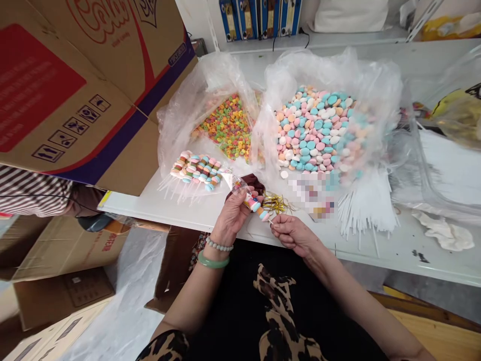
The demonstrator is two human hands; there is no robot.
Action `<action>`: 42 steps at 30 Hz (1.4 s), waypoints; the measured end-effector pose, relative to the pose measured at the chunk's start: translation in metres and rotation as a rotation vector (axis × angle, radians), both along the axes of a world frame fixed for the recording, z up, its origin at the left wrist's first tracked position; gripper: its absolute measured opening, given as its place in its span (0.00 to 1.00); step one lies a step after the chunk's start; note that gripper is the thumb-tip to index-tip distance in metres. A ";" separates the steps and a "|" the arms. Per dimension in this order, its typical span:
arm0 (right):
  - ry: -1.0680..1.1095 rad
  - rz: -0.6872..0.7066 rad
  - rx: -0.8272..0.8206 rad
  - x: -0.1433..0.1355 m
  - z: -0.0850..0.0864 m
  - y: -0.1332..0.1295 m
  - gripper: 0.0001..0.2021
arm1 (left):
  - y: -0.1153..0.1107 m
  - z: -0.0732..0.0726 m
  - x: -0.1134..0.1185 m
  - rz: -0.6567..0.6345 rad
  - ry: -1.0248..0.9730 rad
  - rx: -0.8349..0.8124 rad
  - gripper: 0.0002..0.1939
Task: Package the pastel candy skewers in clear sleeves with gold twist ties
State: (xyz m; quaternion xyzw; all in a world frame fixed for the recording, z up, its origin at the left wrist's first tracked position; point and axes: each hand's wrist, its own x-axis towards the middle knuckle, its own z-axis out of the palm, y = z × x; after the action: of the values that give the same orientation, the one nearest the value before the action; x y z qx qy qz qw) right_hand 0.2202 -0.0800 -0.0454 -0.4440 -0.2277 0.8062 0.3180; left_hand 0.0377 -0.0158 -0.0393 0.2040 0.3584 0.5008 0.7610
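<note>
My left hand [238, 204] is closed around a small clear printed plastic bag [236, 183] and the upper part of a candy skewer [264, 215]. Pastel candies are threaded along its white stick. How far the bag covers them is hard to make out. With thumb and fingers, my right hand [291, 230] pinches the lower end of that stick. Gold twist ties [275, 202] lie just beyond my hands, beside a dark brown cloth-like item [252, 181]. Left of them rests a pile of finished-looking candy skewers [197, 170] with their sticks pointing toward me.
Open plastic bags hold small ring candies [230, 125] and pastel tablet candies [313, 130]. White sticks [366, 213] and a crumpled tissue [443, 230] lie right. A large cardboard box [93, 90] overhangs the table's left side. Blue binders [259, 20] stand behind. A striped sleeve [33, 190] shows left.
</note>
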 end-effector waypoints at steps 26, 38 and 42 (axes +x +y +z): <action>-0.700 -0.203 0.581 -0.014 -0.013 0.008 0.05 | -0.010 0.003 0.022 0.077 0.077 -0.033 0.14; -0.350 -0.254 0.274 -0.027 -0.009 0.008 0.07 | -0.022 -0.003 0.043 0.075 0.010 0.031 0.18; -0.262 -0.338 0.175 -0.024 -0.006 0.011 0.10 | -0.019 -0.004 0.038 0.074 0.019 -0.048 0.15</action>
State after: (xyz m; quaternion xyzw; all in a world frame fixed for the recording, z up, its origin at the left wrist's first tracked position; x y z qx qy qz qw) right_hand 0.1967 -0.0692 -0.0516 -0.5474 -0.2583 0.6541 0.4537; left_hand 0.0752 -0.0351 -0.0437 0.1772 0.3850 0.5180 0.7430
